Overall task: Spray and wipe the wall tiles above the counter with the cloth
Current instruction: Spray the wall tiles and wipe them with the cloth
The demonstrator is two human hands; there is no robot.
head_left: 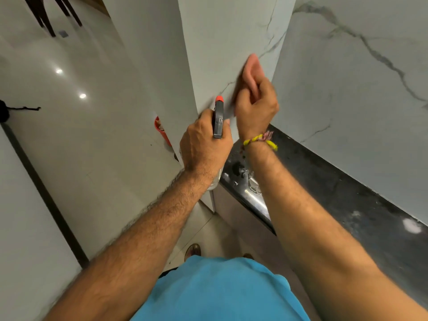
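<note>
My left hand (205, 144) grips a spray bottle (218, 117) with a black head and orange nozzle, the nozzle close to the white marble wall tiles (227, 42). The bottle's clear body shows below my wrist. My right hand (256, 103) holds a pinkish cloth (253, 68) against the tiles just above and right of the nozzle; the cloth is blurred. The two hands almost touch. A yellow thread band circles my right wrist.
A black counter (335, 188) with wet patches runs along the veined wall (359, 89) on the right. A red object (162, 130) sits on the floor behind the tiled corner. Dark chair legs (46, 15) stand at the top left, a dark floor strip (46, 193) at left.
</note>
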